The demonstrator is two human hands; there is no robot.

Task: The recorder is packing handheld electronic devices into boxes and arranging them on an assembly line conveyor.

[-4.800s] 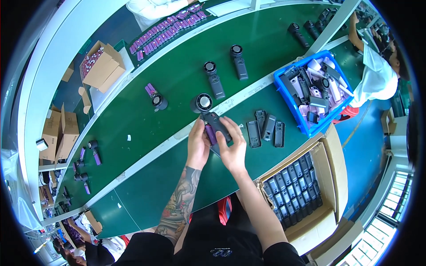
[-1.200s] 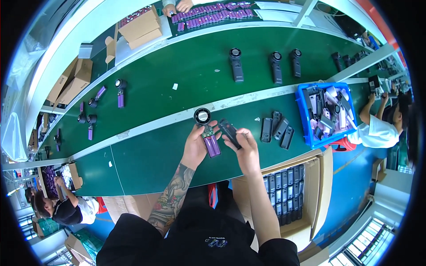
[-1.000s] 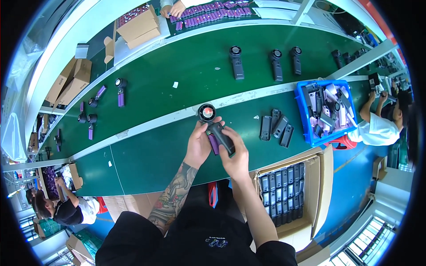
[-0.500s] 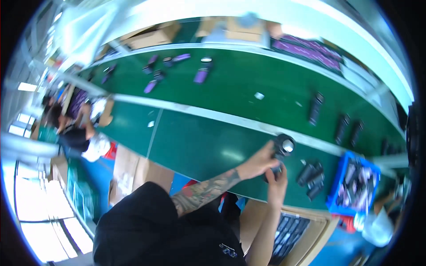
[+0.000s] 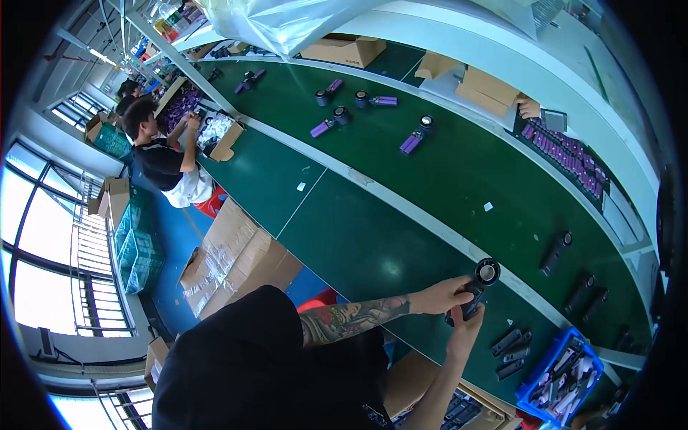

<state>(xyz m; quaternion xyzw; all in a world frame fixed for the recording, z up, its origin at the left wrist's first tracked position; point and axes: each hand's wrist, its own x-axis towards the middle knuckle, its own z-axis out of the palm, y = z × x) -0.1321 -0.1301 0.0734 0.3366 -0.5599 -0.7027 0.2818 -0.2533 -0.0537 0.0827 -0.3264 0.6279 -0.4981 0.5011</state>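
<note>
Both my hands are around a black handheld device with a round, ringed head (image 5: 487, 272), out over the right part of the green table. My left hand (image 5: 446, 295) closes on it just under the head. Lower down, my right hand (image 5: 466, 327) grips the handle, whose lower part my fingers mostly hide. Nearest to my right hand, several loose dark handle pieces (image 5: 510, 354) lie on the table. Beyond them stands a blue crate (image 5: 525, 390) filled with dark and pale purple handle parts.
Across a pale divider strip (image 5: 401, 202) runs a green belt (image 5: 459, 172) bearing purple and black devices (image 5: 416, 136). An open carton (image 5: 494, 412) of dark parts stands below my right arm. Another person (image 5: 161, 158) works far left; someone's hand (image 5: 529, 107) shows behind the belt.
My view has swung, so the table appears more slanted and more of the left side shows. The device stays in both my hands, its round head still upward.
</note>
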